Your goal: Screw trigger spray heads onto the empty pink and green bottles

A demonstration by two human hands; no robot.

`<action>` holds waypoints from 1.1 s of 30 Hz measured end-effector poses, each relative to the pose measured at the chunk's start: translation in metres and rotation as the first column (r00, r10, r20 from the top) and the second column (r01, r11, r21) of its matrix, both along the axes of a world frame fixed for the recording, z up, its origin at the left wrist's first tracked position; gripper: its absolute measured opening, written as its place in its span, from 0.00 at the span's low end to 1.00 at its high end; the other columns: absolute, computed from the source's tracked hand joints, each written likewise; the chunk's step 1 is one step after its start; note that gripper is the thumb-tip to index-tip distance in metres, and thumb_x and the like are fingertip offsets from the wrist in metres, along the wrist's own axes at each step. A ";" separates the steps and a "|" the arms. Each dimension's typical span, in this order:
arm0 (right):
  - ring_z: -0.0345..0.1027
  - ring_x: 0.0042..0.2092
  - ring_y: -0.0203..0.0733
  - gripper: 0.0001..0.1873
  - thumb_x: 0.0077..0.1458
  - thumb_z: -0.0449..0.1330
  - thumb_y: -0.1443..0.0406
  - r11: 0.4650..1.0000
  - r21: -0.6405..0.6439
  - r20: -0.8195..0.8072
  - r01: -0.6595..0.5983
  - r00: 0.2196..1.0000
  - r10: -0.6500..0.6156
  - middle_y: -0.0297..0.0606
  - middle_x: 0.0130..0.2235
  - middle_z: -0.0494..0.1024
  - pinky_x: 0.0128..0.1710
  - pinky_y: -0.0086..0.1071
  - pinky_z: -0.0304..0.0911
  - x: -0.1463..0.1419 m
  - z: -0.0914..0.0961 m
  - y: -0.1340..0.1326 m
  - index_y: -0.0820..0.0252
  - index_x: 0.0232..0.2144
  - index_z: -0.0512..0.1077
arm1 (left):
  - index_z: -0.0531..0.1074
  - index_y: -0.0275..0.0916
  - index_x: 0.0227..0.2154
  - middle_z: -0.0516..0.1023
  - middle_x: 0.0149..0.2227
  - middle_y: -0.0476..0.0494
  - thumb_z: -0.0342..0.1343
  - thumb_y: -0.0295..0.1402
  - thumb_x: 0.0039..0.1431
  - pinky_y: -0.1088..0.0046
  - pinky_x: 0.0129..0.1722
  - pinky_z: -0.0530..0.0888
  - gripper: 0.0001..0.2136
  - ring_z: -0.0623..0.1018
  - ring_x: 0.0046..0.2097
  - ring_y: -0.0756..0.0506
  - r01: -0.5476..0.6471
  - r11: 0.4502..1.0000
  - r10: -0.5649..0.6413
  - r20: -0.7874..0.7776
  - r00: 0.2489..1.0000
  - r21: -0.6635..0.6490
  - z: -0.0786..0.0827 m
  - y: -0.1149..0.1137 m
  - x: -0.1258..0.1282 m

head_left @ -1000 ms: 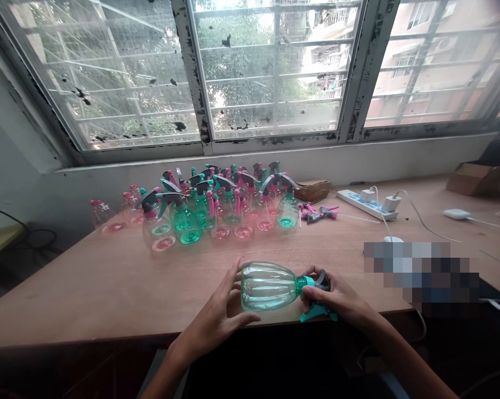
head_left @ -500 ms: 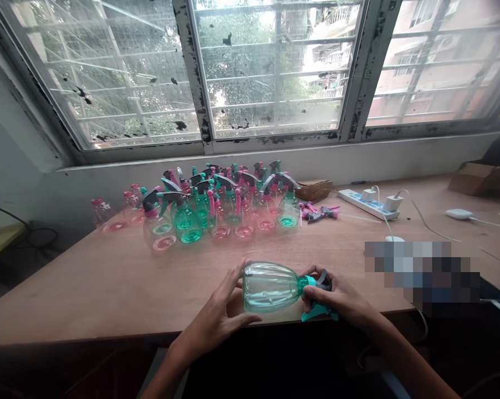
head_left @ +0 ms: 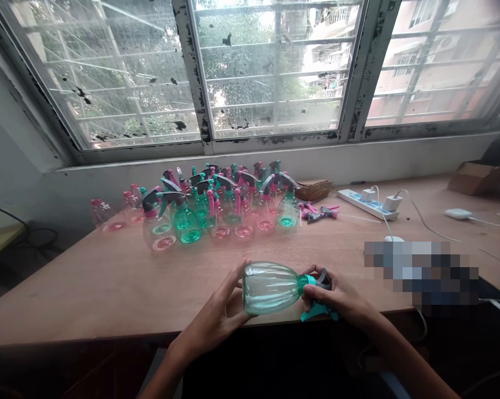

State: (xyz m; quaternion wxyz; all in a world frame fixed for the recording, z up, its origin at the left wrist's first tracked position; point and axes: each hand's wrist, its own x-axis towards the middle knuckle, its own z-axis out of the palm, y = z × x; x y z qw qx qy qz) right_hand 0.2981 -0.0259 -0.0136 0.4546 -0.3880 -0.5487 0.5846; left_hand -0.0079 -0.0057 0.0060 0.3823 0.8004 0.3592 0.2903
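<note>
A clear green spray bottle (head_left: 270, 288) lies sideways in the air over the table's front edge, its base to the left. My left hand (head_left: 223, 302) is curved round the base end, with the thumb tucked at the lower side. At the other end, my right hand (head_left: 335, 293) grips the teal collar and the dark grey and teal spray head (head_left: 319, 311). The spray head sits on the bottle's neck; part of it is hidden by my fingers.
Several pink and green spray bottles (head_left: 220, 216) stand grouped near the window wall. Pink bottles without heads (head_left: 102, 213) are at left. Loose pink and grey spray heads (head_left: 319, 213) lie beside them. A white power strip (head_left: 368, 205) with chargers and cables is at right.
The bottle has turned slightly about its long axis. My left thumb has slid from the bottle's front to its lower edge. My right hand has stayed nearly in place.
</note>
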 end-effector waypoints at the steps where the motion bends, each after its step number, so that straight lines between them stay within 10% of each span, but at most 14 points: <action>1: 0.78 0.29 0.44 0.21 0.54 0.70 0.52 1.000 -0.002 0.000 0.000 1.000 0.000 0.33 0.27 0.83 0.30 0.33 0.69 0.000 0.000 0.000 0.58 0.41 0.69 | 0.39 0.54 0.72 0.54 0.73 0.40 0.59 0.31 0.65 0.55 0.65 0.68 0.42 0.72 0.63 0.37 0.019 1.000 -0.018 0.020 1.000 -0.019 -0.001 0.000 0.000; 6: 0.78 0.29 0.43 0.20 0.55 0.70 0.53 1.000 0.005 0.000 -0.005 1.000 0.005 0.33 0.26 0.83 0.30 0.32 0.69 0.000 0.001 0.001 0.58 0.40 0.69 | 0.31 0.52 0.72 0.59 0.71 0.38 0.68 0.31 0.57 0.53 0.65 0.68 0.54 0.70 0.65 0.34 0.029 0.995 -0.026 0.038 0.999 -0.091 0.001 0.000 0.001; 26: 0.78 0.30 0.43 0.20 0.56 0.70 0.54 1.000 0.007 0.003 -0.009 1.000 0.009 0.34 0.27 0.83 0.32 0.33 0.70 0.000 0.002 -0.001 0.59 0.41 0.69 | 0.45 0.53 0.72 0.54 0.73 0.40 0.68 0.32 0.57 0.53 0.67 0.63 0.46 0.64 0.68 0.33 -0.029 1.000 0.029 -0.006 1.000 -0.011 0.002 0.000 0.001; 33: 0.78 0.30 0.42 0.19 0.57 0.69 0.54 1.000 0.012 -0.007 -0.021 1.000 0.021 0.34 0.27 0.83 0.32 0.32 0.69 0.000 0.002 0.000 0.59 0.41 0.69 | 0.33 0.53 0.72 0.62 0.69 0.39 0.67 0.31 0.58 0.54 0.64 0.68 0.52 0.70 0.65 0.35 0.041 0.996 -0.038 0.038 0.999 -0.080 -0.001 0.001 0.001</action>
